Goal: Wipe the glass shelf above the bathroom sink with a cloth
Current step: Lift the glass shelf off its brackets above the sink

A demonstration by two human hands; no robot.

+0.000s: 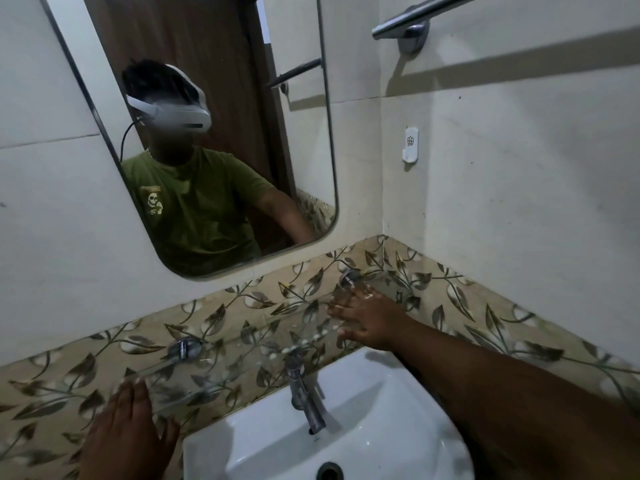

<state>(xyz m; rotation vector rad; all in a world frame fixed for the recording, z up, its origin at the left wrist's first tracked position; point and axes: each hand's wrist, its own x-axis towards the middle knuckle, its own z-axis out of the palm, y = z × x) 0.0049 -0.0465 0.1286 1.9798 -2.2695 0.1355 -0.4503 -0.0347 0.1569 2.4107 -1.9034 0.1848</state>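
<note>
The clear glass shelf (242, 348) runs along the leaf-patterned tile band above the white sink (363, 427), held by two chrome brackets. My right hand (367, 320) lies flat on the shelf's right end, fingers spread, beside the right bracket (348, 277). My left hand (131, 427) rests at the shelf's left front edge with fingers straight and together. Neither hand holds anything. No cloth is in view.
A chrome tap (304, 393) stands under the shelf at the sink's back. A mirror (207, 133) hangs above and reflects a person in a green shirt. A chrome towel bar (412, 22) and a small white wall hook (411, 143) are on the right wall.
</note>
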